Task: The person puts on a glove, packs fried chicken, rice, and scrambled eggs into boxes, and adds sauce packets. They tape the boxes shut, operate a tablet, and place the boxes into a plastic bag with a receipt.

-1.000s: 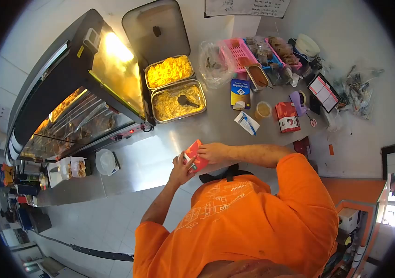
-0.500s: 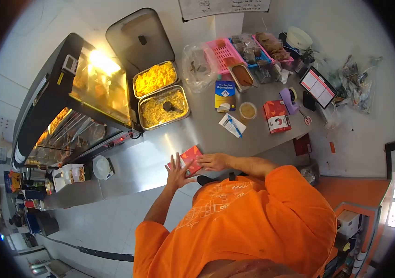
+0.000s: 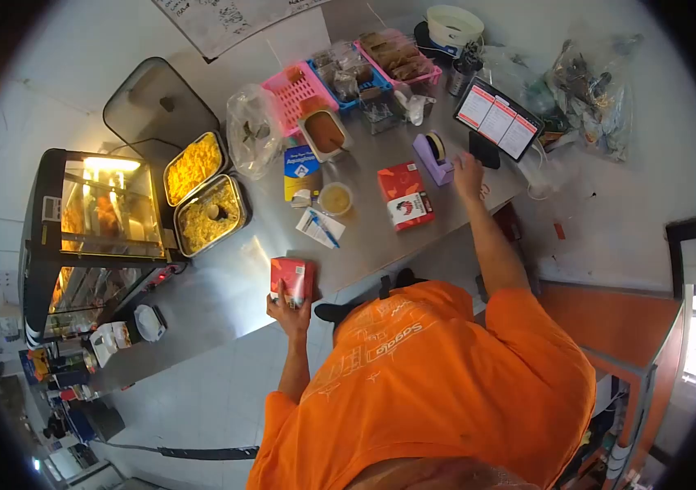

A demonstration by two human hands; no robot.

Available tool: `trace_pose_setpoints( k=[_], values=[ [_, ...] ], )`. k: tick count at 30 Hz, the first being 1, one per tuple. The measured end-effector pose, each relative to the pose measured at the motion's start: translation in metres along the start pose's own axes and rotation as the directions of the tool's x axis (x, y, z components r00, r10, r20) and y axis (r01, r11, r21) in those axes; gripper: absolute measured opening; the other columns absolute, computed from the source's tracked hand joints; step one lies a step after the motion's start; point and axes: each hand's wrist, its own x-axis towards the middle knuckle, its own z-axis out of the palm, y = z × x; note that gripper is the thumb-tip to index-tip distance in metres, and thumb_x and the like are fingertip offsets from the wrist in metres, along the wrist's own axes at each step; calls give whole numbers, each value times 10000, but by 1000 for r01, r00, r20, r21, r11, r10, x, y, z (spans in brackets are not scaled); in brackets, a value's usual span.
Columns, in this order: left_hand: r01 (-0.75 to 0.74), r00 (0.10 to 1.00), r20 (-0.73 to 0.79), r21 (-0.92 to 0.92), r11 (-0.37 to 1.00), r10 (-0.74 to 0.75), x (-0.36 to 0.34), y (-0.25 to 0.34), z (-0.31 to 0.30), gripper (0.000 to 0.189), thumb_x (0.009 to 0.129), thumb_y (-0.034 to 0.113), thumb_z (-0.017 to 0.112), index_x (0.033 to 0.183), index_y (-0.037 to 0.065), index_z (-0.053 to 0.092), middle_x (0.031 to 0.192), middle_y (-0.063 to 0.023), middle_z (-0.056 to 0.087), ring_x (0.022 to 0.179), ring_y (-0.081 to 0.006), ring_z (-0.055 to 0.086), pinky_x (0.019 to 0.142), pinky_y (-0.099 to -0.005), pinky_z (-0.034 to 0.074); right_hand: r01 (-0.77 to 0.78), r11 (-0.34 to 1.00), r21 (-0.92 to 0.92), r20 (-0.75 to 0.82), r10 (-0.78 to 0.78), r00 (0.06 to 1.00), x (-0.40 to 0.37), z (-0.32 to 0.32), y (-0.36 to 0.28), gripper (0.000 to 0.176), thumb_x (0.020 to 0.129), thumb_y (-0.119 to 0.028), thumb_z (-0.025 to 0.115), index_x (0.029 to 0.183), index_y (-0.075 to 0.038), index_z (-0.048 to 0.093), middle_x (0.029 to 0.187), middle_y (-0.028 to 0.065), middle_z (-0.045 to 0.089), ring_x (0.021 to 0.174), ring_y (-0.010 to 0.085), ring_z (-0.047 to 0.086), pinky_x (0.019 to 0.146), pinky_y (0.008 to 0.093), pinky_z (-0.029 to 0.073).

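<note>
A red box (image 3: 292, 271) stands near the counter's front edge, with my left hand (image 3: 289, 309) closed round its near side. My right hand (image 3: 469, 175) is stretched out beside the purple tape dispenser (image 3: 433, 158), fingers bent and slightly apart; nothing can be made out in them. The dispenser carries a roll of tape and sits left of that hand. Another red box (image 3: 406, 196), with a white label, lies left of the dispenser. Scissors (image 3: 485, 192), partly hidden by my right wrist, rest on the counter.
Two trays of yellow food (image 3: 194, 167) stand beside a lit display case (image 3: 111, 204). A sauce tray (image 3: 325, 132), pink basket (image 3: 295, 96), round tub (image 3: 335, 198) and pen on paper (image 3: 322, 229) are behind. A tablet (image 3: 498, 119) stands at the right.
My right hand has left the near red box and moved right to the tape dispenser. That box now stands taller in my left hand. The view has shifted to the right.
</note>
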Motion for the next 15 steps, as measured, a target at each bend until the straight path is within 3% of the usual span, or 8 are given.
trace_pose_setpoints(
  k=[1, 2, 3, 4, 7, 10, 13, 15],
  values=[
    [8, 1000, -3, -30, 1000, -8, -9, 12, 3, 965, 631, 297, 891, 1481, 258, 436, 1425, -366, 289, 1305, -509, 290, 1082, -565, 304, -368, 912, 183, 350, 290, 891, 22, 2, 9, 383, 889, -392, 682, 1123, -89, 676, 903, 98, 604, 801, 272, 582, 723, 428, 459],
    [20, 1000, -7, -56, 998, -20, -13, 31, -1, 962, 634, 303, 892, 1480, 252, 436, 1425, -370, 288, 1305, -511, 292, 1082, -565, 304, -715, 671, 197, 688, 424, 589, 43, -3, 13, 415, 867, -432, 706, 1113, -99, 688, 861, 72, 582, 762, 234, 567, 678, 408, 461],
    [29, 999, -17, -83, 996, -30, -14, 51, -6, 959, 638, 308, 893, 1480, 245, 437, 1425, -375, 287, 1304, -514, 294, 1082, -566, 304, -937, 346, 43, 913, 366, 177, 56, -5, 14, 446, 845, -473, 729, 1102, -109, 700, 820, 45, 560, 724, 195, 552, 633, 389, 463],
    [53, 998, -22, -84, 995, -55, -16, 73, -10, 938, 640, 308, 897, 1466, 227, 459, 1428, -349, 300, 1310, -499, 301, 1089, -554, 308, -943, 330, 29, 938, 317, 140, 56, 0, 14, 453, 789, -534, 770, 1010, -142, 727, 757, -31, 482, 674, 107, 481, 564, 338, 437],
    [-5, 1000, 29, -120, 993, 8, -16, 121, -20, 920, 625, 303, 907, 1442, 216, 493, 1430, -321, 313, 1316, -480, 310, 1096, -540, 310, -959, 276, 73, 945, 287, 154, 39, 10, 25, 415, 825, -494, 755, 1034, -137, 719, 795, -40, 580, 612, 87, 494, 532, 267, 420],
    [-52, 995, 75, -145, 988, 63, -10, 158, -15, 903, 608, 304, 912, 1417, 214, 521, 1420, -300, 329, 1319, -465, 315, 1085, -531, 338, -926, 329, 185, 927, 256, 276, 27, -29, -3, 356, 815, -451, 780, 975, -137, 734, 796, -44, 557, 591, 78, 463, 515, 254, 402],
    [-132, 984, 99, -160, 978, 148, -2, 189, -4, 885, 600, 296, 907, 1401, 225, 537, 1417, -288, 338, 1307, -458, 331, 1060, -520, 379, -982, 184, 31, 944, 319, 89, 36, -10, 2, 340, 816, -413, 790, 997, -132, 727, 859, -37, 566, 630, 64, 488, 552, 257, 437],
    [-163, 971, 144, -180, 970, 190, 7, 206, 4, 879, 593, 290, 905, 1393, 229, 546, 1417, -277, 347, 1299, -455, 340, 1055, -515, 388, -994, 99, 50, 961, 267, 75, 33, -9, 1, 307, 831, -372, 782, 984, -113, 721, 843, -35, 564, 674, 84, 525, 600, 260, 460]
  ],
)
